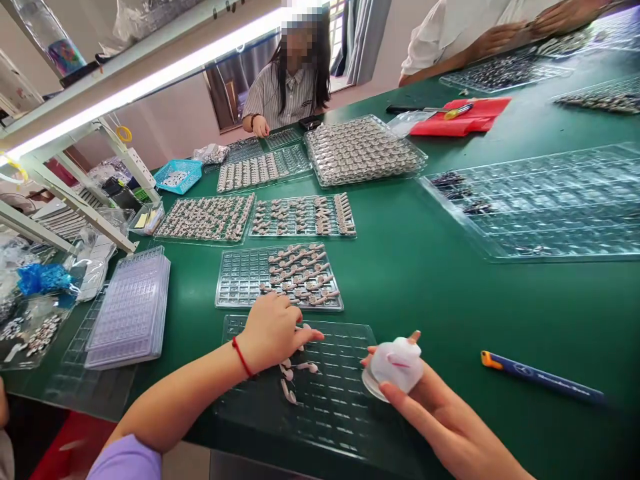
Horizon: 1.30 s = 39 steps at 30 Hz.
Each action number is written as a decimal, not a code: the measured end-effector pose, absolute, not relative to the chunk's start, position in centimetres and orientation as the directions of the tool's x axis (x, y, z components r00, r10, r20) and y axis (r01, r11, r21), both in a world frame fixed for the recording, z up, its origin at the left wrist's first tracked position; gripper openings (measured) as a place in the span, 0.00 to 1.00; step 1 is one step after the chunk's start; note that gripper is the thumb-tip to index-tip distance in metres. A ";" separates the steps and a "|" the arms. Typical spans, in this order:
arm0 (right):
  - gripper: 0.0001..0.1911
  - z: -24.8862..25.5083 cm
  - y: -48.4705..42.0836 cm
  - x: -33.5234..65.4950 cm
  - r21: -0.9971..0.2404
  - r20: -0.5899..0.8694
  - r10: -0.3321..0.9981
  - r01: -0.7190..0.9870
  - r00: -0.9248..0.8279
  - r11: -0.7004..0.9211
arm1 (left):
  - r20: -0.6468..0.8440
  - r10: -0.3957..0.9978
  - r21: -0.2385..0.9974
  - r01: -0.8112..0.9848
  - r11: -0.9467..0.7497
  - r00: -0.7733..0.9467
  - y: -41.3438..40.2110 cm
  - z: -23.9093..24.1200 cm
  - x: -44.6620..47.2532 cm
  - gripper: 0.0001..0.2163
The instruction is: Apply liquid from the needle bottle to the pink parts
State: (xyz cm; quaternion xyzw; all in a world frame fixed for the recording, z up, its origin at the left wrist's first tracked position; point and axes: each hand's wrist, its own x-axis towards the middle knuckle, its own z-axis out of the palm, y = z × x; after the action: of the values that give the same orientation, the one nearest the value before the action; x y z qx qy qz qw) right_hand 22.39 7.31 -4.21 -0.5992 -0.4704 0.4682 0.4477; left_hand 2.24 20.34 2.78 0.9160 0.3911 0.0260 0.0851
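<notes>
My left hand (274,331), with a red cord at the wrist, is closed over a clear blister tray (345,400) on the green table. A pale earbud-like piece (303,339) shows between its curled fingers and thumb. Several more pale stemmed pieces (288,392) lie loose on the tray just below. My right hand (425,400) is wrapped round a small white squeeze bottle (397,367) with a pink mark and a copper-coloured tip, held tilted above the tray's right end. Beyond my left hand stands a tray partly filled with stemmed pieces (303,273).
A stack of clear trays (133,307) stands at left. Filled trays (205,217) and a tall filled stack (365,150) lie farther back. A blue pen-shaped cutter (543,378) rests at right, near a large clear tray (550,207). Two people sit across the table.
</notes>
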 end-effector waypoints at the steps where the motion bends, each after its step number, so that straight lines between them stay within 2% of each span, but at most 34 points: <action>1: 0.30 -4.3 7.1 22.1 -0.979 -0.153 0.981 0.115 0.122 -0.167 | -0.053 0.729 0.162 0.726 -0.669 0.683 20.4 2.7 3.1 0.19; 5: 0.28 -4.4 7.0 22.0 -0.984 -0.169 0.975 0.023 0.146 -0.174 | -0.088 0.757 0.178 0.758 -0.627 0.647 20.9 2.3 4.2 0.14; 10: 0.22 -4.1 6.0 22.4 -0.990 -0.140 0.983 -0.014 0.115 -0.139 | -0.093 0.808 0.329 0.784 -0.527 0.582 19.4 3.5 2.5 0.05; 13: 0.22 -4.0 4.2 21.2 -0.982 -0.179 0.977 -0.078 0.113 -0.171 | -0.108 0.832 0.551 0.730 -0.405 0.544 15.7 4.1 0.7 0.06; 15: 0.20 -3.7 2.9 19.4 -0.970 -0.203 0.965 -0.166 0.166 -0.176 | -0.123 0.885 0.830 0.535 -0.157 0.449 12.2 3.8 -0.3 0.06; 17: 0.20 -3.3 1.9 17.5 -0.961 -0.195 0.962 -0.235 0.189 -0.148 | -0.135 0.930 0.926 0.378 -0.005 0.343 8.7 2.7 -0.8 0.06; 22: 0.21 -2.7 0.6 14.5 -0.951 -0.127 0.990 -0.291 0.058 -0.105 | -0.089 0.984 0.976 0.212 0.055 0.156 2.8 -0.1 -1.3 0.05; 26: 0.22 -2.8 -0.1 14.0 -0.947 -0.090 0.995 -0.315 0.046 -0.071 | -0.136 0.966 0.990 0.054 0.127 0.222 1.3 -0.2 -2.0 0.10; 28: 0.22 -2.7 -0.3 14.0 -0.949 -0.024 1.000 -0.315 0.009 -0.020 | -0.228 0.935 0.969 -0.035 0.246 0.271 1.1 0.1 -2.2 0.12; 31: 0.22 -2.5 -0.5 14.2 -0.957 0.062 0.998 -0.286 -0.022 0.053 | -0.438 0.853 0.868 -0.113 0.483 0.286 1.0 0.2 -2.2 0.14; 34: 0.23 -2.5 -0.6 15.0 -0.983 0.108 0.994 -0.153 -0.014 0.105 | -0.552 0.771 0.781 -0.128 0.612 0.316 1.0 0.0 -2.2 0.17; 36: 0.24 -2.8 -0.9 15.8 -0.994 0.105 0.994 -0.013 -0.016 0.105 | -0.523 0.801 0.824 -0.066 0.562 0.291 1.1 -0.3 -2.4 0.14; 39: 0.25 -3.9 -1.9 17.0 -0.984 0.090 0.996 0.155 0.019 0.086 | -0.311 0.932 0.948 0.127 0.291 0.185 1.4 -0.5 -3.0 0.08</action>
State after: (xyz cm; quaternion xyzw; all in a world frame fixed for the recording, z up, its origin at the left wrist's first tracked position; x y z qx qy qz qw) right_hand 17.02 -1.87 -3.90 -0.5211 -0.5522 0.4308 0.4878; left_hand -3.04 1.39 -0.53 0.4894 0.5409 0.3391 0.5940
